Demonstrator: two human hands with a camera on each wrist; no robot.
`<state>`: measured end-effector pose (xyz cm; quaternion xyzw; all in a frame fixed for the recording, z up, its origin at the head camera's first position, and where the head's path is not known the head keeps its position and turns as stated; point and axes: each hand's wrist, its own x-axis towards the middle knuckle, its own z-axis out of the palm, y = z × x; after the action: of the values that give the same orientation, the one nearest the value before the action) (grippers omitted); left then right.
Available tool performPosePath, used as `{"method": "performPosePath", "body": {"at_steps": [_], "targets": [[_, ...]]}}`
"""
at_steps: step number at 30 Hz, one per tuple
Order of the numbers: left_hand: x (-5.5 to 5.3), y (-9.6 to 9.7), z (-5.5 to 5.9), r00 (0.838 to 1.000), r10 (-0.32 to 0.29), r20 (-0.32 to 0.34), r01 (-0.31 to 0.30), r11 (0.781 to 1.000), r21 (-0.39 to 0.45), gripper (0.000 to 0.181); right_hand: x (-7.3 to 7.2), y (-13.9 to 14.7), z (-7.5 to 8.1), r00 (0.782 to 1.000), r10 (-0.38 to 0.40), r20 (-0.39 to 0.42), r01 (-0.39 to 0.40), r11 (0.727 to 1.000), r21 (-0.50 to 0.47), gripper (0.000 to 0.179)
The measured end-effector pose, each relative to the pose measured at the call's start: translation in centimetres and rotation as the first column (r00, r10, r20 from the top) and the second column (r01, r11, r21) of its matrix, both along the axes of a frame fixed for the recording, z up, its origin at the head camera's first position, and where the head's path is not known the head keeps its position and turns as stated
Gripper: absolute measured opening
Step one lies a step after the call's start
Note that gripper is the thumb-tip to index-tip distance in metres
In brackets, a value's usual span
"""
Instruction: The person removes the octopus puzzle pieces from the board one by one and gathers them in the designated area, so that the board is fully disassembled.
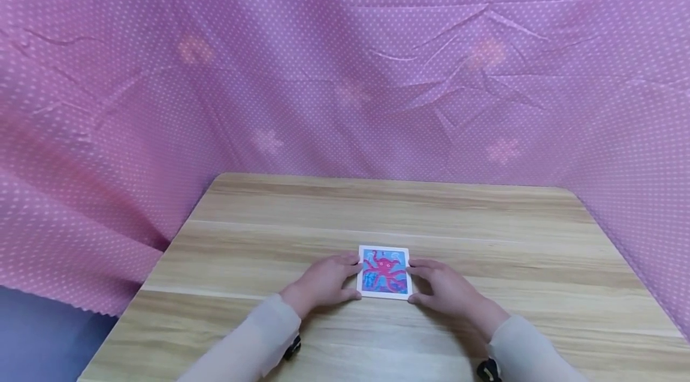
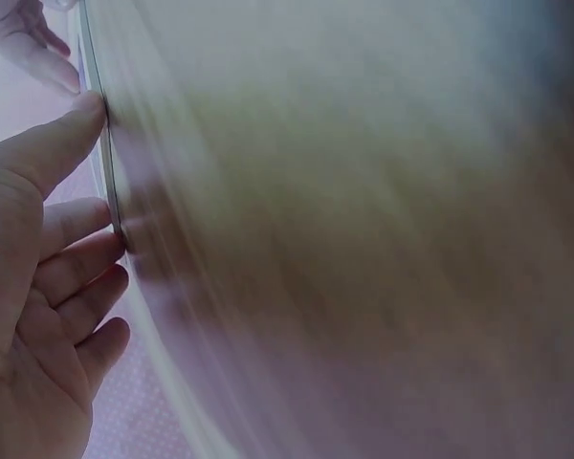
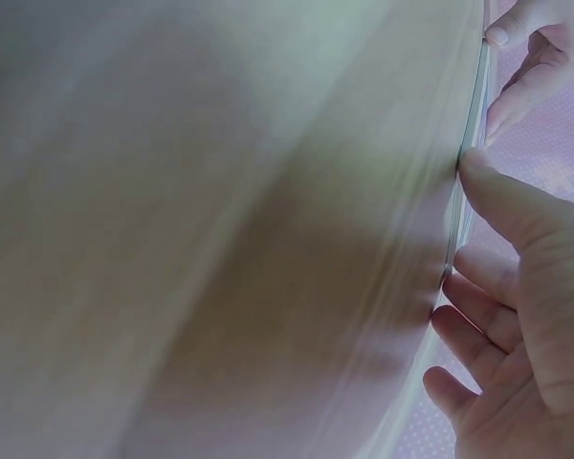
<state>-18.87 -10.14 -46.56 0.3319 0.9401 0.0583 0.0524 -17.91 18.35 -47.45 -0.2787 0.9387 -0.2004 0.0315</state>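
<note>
A small square picture board (image 1: 384, 272) with a white border and a pink octopus on blue lies flat on the wooden table. At its left edge, my left hand (image 1: 327, 280) touches the border with thumb and fingertips, thumb at the near corner. My right hand (image 1: 446, 287) mirrors this along the right edge. Seen from the left wrist, the thumb and fingers of the left hand (image 2: 48, 258) reach a thin dark edge low over the tabletop. The right wrist view has the right hand (image 3: 517, 306) spread along that same thin edge, with the other hand's fingers beyond.
The wood-grain table (image 1: 302, 202) stretches out around the board, with rounded far corners. Pink dotted cloth (image 1: 350, 70) hangs behind it and along both sides. Light sleeves (image 1: 264, 334) cover the forearms, and a dark strap shows at each wrist.
</note>
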Motion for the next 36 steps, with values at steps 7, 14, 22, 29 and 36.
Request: {"method": "performPosePath", "body": {"at_steps": [7, 14, 22, 29, 36], "targets": [[0.1, 1.0, 0.1, 1.000, -0.016, -0.017, 0.016, 1.000, -0.006, 0.064, 0.2, 0.9, 0.1, 1.000, 0.007, -0.017, -0.007, 1.000, 0.009, 0.059], [0.2, 1.4, 0.1, 1.000, -0.014, -0.005, 0.014, 1.000, -0.015, 0.064, 0.5, 1.4, 0.3, 1.000, -0.017, -0.004, 0.017, 1.000, 0.014, 0.059], [0.4, 1.7, 0.3, 1.000, 0.000, 0.019, 0.001, 1.000, -0.016, 0.064, 0.7, 1.6, 0.3, 1.000, -0.015, 0.009, 0.015, 1.000, 0.001, 0.059], [0.4, 1.6, 0.2, 1.000, -0.004, 0.024, 0.004, 1.000, -0.005, 0.064, 0.9, 1.7, 0.3, 0.999, -0.027, 0.027, 0.027, 0.999, -0.018, 0.060], [0.2, 1.3, -0.1, 1.000, -0.013, 0.027, 0.013, 1.000, 0.001, 0.063, 0.9, 1.6, 0.1, 0.999, -0.033, 0.039, 0.035, 0.998, -0.045, 0.061]]}}
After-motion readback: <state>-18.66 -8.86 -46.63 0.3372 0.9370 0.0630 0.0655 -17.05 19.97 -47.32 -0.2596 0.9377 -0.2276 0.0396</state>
